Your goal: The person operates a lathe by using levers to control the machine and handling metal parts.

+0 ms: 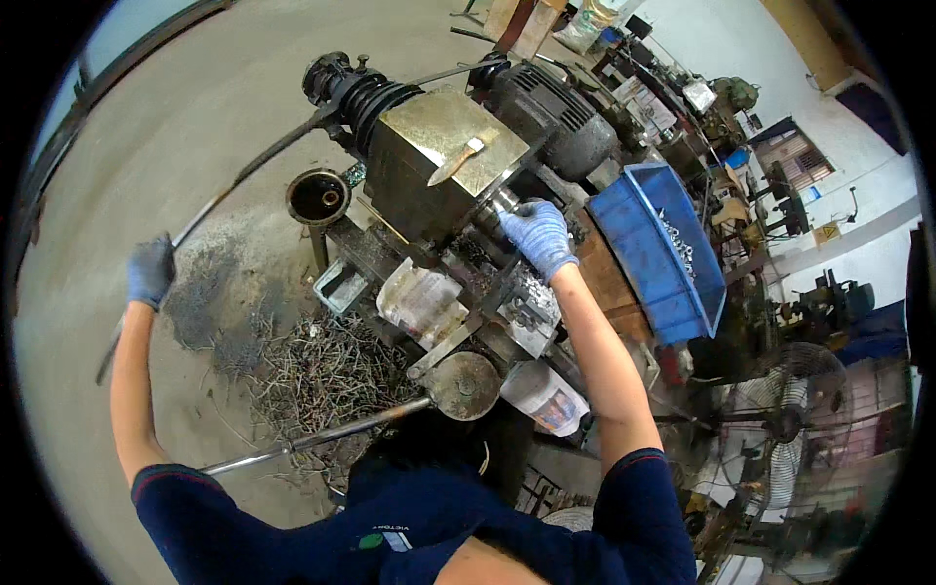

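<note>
My left hand (151, 271), in a grey-blue glove, is closed round a long metal lever (219, 198) that runs up to the far left end of the machine's headstock (419, 190). On the headstock's other side, my right hand (539, 237), in a blue glove, has its fingers bent together against the shiny round spindle (495, 205). Whatever those fingers may hold is hidden. A paintbrush (456, 161) with a wooden handle lies flat on top of the headstock. Worn sheets of paper or cloth (421, 300) cover part of the machine bed below.
A blue bin (673, 253) with small metal parts stands right of the machine, beside the motor (556, 112). Tangled metal shavings (317, 375) heap on the floor at left. A second bar (331, 434) juts out near my body. A caged fan (785, 421) stands at right.
</note>
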Demonstrator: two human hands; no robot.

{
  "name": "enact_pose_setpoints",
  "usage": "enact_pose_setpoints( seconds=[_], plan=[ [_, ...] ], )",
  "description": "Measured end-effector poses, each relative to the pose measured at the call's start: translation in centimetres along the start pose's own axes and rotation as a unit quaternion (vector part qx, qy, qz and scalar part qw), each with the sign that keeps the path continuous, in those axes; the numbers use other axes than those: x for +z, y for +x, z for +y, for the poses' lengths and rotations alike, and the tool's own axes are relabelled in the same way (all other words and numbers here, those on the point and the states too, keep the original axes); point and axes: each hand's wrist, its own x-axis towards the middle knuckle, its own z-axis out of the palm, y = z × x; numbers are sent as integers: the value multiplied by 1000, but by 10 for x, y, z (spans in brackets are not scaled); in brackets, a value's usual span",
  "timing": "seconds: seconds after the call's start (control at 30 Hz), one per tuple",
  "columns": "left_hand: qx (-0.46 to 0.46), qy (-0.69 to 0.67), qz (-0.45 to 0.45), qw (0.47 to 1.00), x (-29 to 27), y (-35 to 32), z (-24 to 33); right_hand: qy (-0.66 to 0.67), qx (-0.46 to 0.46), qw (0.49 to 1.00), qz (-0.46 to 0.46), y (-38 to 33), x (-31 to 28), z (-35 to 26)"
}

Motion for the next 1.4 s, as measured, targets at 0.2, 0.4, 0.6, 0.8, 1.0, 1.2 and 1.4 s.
enact_pose_setpoints(
  seconds=[0.2, 0.4, 0.6, 0.8, 1.0, 1.2, 1.4],
  plan=[
    [1, 1, 6, 1000, 16, 38, -22, -47, 27, 998, -22, 7, 7, 16],
    [-8, -251, 104, 962, -10, 58, 47, 20, -73, 993, 92, -53, -41, 11],
    [-40, -318, -188, 929, 170, 24, 169, 91, -63, 976, 188, -155, -90, 101],
    [212, -99, -234, 943, 123, 39, 281, -12, 135, 977, 162, -294, -124, 215],
    [187, -118, -232, 947, 58, 47, 291, -130, 278, 942, 139, -339, -152, 320],
    [211, -259, -263, 905, -17, 8, 250, -350, 346, 869, -58, -322, -162, 405],
    [260, -405, -412, 774, -155, -75, 266, -341, 444, 826, -66, -337, -158, 460]
  ],
)
